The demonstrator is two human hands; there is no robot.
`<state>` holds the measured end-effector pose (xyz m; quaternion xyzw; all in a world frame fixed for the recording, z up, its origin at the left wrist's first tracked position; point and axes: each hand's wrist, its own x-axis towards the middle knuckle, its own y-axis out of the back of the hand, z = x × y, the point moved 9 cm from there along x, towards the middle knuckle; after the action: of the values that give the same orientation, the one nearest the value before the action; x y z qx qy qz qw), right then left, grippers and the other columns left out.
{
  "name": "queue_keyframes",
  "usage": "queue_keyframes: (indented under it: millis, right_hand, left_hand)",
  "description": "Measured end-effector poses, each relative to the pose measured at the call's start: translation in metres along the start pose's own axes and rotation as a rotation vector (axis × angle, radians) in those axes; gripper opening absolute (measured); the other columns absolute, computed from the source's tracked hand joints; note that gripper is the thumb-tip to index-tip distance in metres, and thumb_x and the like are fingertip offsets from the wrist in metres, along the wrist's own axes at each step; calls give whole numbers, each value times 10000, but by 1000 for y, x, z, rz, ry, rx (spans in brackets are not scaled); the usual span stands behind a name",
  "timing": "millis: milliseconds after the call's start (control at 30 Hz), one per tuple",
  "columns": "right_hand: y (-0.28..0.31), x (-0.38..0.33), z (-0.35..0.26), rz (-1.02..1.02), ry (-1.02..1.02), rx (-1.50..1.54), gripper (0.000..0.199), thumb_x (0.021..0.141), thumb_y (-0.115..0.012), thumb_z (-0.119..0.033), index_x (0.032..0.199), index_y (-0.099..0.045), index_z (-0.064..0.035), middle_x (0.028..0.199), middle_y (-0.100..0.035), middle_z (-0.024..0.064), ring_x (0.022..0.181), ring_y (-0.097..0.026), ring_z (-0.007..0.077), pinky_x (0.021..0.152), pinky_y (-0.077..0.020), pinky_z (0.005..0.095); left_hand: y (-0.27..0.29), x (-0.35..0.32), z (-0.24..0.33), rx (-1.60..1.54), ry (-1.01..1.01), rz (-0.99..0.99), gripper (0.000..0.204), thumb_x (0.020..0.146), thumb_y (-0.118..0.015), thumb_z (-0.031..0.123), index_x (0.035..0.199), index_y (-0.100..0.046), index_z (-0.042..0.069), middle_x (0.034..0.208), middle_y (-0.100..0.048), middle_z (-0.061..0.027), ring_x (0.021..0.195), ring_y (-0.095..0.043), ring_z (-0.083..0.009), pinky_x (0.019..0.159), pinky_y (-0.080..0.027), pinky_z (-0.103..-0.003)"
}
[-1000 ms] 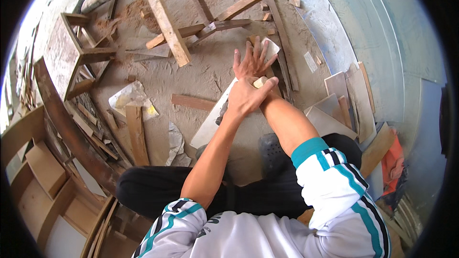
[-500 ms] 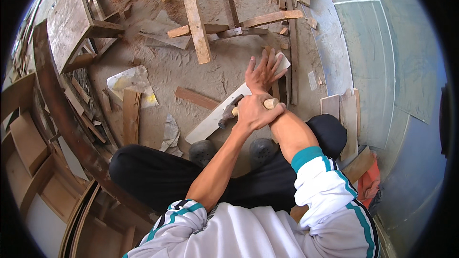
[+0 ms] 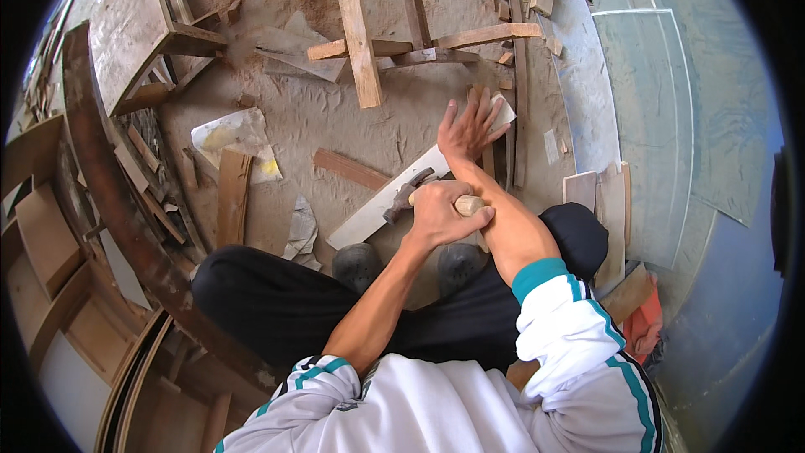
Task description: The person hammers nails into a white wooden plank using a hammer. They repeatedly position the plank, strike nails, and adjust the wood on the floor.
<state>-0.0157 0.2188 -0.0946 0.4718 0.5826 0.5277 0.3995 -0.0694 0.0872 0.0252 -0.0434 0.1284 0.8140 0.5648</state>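
A hammer with a dark metal claw head and a pale wooden handle is held in my left hand. The fingers wrap round the handle, and its butt end points toward my right forearm. Below the hammer head lies a long, narrow white board, slanting up to the right. My right hand is open with fingers spread, over the board's far end; whether the palm presses on it cannot be seen. Part of the board is hidden beneath my hands and forearm.
Crossed wooden bars lie ahead on the dusty floor. A brown wood strip and a short plank are at left. Wooden frames crowd the left side; large glass-like sheets line the right. My dark shoes are close by.
My left hand has lowered slightly with the hammer, toward me along my right forearm. The view has shifted a little, and my right hand stays spread at the board's end.
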Motion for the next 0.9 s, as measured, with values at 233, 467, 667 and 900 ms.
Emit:
queue_keyframes:
  millis: [233, 467, 667, 900]
  right_hand:
    - [1, 2, -3, 14, 5, 10, 581, 1004, -407, -441, 1485, -381, -115, 1597, -262, 98, 1520, -73, 339, 1136, 14, 707]
    - [-1, 1, 1, -4, 2, -13, 602, 1010, -405, -424, 1515, -328, -107, 1607, -241, 96, 1520, -71, 340, 1134, 9, 711]
    - [-1, -5, -1, 38, 26, -1, 601, 1012, -400, -417, 1518, -322, -102, 1607, -240, 96, 1520, -71, 339, 1142, 9, 703]
    - [-2, 1, 4, 78, 12, 13, 598, 1013, -405, -428, 1510, -338, -101, 1589, -283, 94, 1516, -108, 328, 1145, -13, 703]
  left_hand:
    - [5, -6, 4, -55, -128, 14, 408, 666, -758, 407, 615, -604, 32, 554, -557, -110, 519, -569, -258, 525, -460, -378]
    - [11, -23, 2, -44, -210, -9, 396, 646, -742, 401, 587, -566, 51, 560, -540, -107, 533, -567, -296, 536, -453, -387]
    - [21, -40, 2, -83, -293, 17, 402, 655, -719, 415, 605, -537, 60, 565, -514, -89, 538, -544, -299, 531, -422, -388]
    - [71, -87, -36, -414, -256, 210, 606, 830, -599, 581, 571, -424, 62, 545, -448, -34, 490, -422, -178, 504, -310, -322]
